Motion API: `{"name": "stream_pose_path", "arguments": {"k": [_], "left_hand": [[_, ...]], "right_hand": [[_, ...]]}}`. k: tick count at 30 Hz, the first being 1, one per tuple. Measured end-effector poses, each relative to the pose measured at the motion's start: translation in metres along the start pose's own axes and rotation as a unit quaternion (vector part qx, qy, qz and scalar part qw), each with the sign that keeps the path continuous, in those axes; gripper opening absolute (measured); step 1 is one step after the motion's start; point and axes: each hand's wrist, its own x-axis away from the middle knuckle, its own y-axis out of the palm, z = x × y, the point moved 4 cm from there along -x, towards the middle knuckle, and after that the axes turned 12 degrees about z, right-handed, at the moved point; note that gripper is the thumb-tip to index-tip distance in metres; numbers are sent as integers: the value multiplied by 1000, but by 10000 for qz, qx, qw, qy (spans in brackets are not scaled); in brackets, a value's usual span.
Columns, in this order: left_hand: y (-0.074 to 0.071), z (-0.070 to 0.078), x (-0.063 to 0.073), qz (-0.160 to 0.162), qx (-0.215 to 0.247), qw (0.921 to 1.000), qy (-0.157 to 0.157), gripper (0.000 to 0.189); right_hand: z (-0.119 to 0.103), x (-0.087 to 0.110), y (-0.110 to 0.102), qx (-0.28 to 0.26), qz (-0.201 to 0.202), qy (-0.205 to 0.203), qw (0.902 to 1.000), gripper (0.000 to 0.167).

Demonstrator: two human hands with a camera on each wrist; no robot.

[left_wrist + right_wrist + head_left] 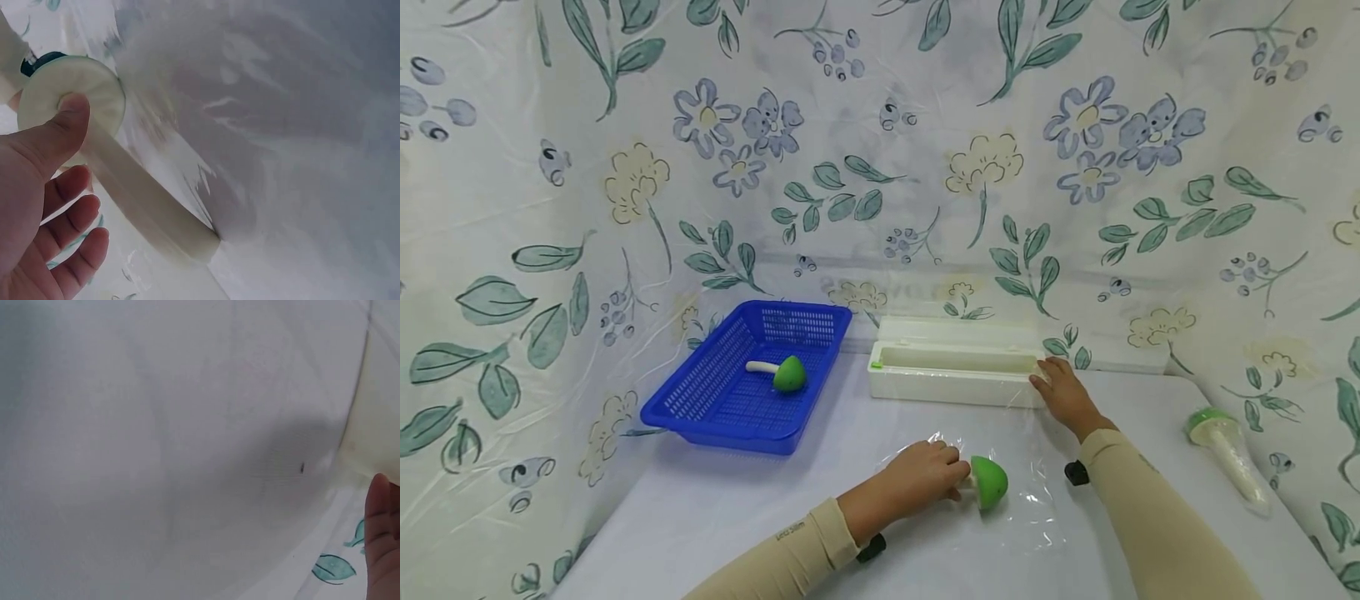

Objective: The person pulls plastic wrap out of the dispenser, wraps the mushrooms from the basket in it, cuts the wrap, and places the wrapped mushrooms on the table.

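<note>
My left hand (917, 481) pinches a toy mushroom (989, 483) near where its white stem meets the green cap. In the left wrist view the thumb lies at the cap's pale underside, the stem (153, 200) slants down to the right, and the other fingers are loosely bent. Clear plastic film (1030, 508) spreads over the table under and around this mushroom. Behind it stands a long white cling film box (951, 387) with its lid raised. My right hand (1067, 398) holds the box's right end; the right wrist view shows only some fingers at the edge.
A blue basket (722, 433) at the left holds another green-capped mushroom (789, 373). Near the table's right edge lies a mushroom wrapped in film (1225, 454). A flowered curtain (880, 167) hangs behind the white-covered table (760, 517).
</note>
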Motion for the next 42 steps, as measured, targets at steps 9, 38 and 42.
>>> {"name": "stream_pose_path", "arguments": {"k": [9,38,42], "left_hand": [[-4,-5,5,-50,43,10000,-59,32],[-30,-11,52,-867,624,9942,96,27],[-33,-10,59,-1178,825,9896,-13,27]], "right_hand": [[2,2,-6,5,-245,-165,9996,62],[-20,66,-37,803,6,-1603,9838,53],[-30,88,-36,722,-119,-2135,9742,44]]}}
